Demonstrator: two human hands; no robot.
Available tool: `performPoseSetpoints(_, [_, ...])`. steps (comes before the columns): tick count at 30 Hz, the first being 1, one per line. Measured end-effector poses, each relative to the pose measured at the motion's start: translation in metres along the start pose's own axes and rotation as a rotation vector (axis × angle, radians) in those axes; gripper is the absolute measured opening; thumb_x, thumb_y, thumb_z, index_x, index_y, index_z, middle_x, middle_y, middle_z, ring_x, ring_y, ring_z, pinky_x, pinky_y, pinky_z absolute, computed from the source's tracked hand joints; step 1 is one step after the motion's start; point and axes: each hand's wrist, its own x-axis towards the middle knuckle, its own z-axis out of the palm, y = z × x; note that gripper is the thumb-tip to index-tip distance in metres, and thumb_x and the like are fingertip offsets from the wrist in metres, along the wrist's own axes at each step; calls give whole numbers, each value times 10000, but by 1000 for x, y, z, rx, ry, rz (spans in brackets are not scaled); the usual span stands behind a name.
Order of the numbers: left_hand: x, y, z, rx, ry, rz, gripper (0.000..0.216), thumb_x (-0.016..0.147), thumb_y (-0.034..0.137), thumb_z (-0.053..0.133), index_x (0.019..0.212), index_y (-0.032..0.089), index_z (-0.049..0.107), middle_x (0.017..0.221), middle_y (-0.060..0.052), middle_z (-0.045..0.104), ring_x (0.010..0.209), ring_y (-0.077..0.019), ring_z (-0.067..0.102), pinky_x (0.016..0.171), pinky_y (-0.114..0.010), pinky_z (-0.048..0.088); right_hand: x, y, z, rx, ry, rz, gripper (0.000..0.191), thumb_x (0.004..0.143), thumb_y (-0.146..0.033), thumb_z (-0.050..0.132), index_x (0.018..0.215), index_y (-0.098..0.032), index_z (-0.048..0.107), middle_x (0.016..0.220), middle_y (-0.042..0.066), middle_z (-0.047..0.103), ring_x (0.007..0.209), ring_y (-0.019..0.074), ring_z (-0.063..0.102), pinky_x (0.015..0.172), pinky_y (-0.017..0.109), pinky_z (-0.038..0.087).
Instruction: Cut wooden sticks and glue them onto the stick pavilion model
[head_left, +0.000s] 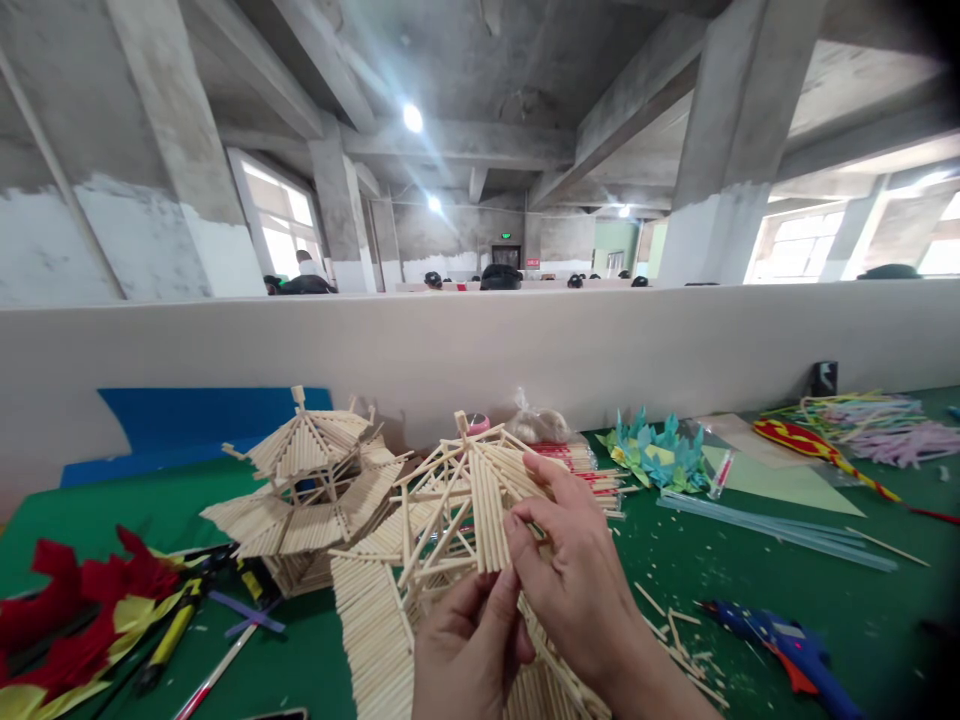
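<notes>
A model pavilion (371, 640) built of thin wooden sticks stands in front of me, its roof partly covered with sticks laid side by side and partly bare frame. At the lower edge of the covered roof panel (489, 515), my left hand (469, 625) pinches the stick ends between thumb and fingers. My right hand (574, 565) lies against the right side of that panel, thumb and index finger closed on a wooden stick there, mostly hidden by the fingers. Behind to the left stands a second stick pavilion (322, 500) with a covered roof.
At right lie a blue glue gun (787, 640), cut stick pieces (686, 650), translucent glue sticks (780, 530) and a blue-green paper flower (656, 455). Red cloth (82, 610) and a yellow-handled tool (172, 625) are at left. A white partition (480, 345) bounds the green table.
</notes>
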Motion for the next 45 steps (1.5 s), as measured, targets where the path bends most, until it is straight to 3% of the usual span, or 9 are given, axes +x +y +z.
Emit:
performPoseSetpoints(23, [-1, 0, 2, 31, 1, 0, 340, 421, 401, 834, 492, 132, 637, 329, 42, 514, 344, -20, 396, 398, -115, 264, 0, 4, 5, 77, 50, 13, 155, 767, -216, 533, 758, -203, 687, 1249, 92, 493, 1170, 228, 424, 976, 424, 336])
performPoseSetpoints(33, [0, 1, -1, 86, -17, -17, 287, 451, 363, 832, 613, 162, 707, 356, 43, 533, 340, -8, 346, 390, -112, 265, 1, 1, -5, 91, -56, 16, 204, 805, -233, 492, 793, -192, 692, 1244, 110, 492, 1181, 232, 412, 987, 439, 330])
performPoseSetpoints(37, [0, 0, -1, 72, -14, -15, 291, 458, 379, 825, 570, 146, 692, 342, 37, 522, 349, -15, 357, 385, -105, 254, 2, 0, -8, 77, -85, 14, 233, 823, -241, 470, 782, -183, 693, 1252, 124, 484, 1181, 244, 417, 985, 465, 330])
performPoseSetpoints(45, [1, -3, 1, 49, 23, -3, 278, 452, 372, 828, 553, 154, 689, 330, 46, 509, 325, -6, 314, 370, -109, 234, 3, 3, -2, 83, -9, -16, 203, 808, -239, 499, 776, -202, 696, 1229, 107, 513, 1149, 263, 448, 944, 485, 371])
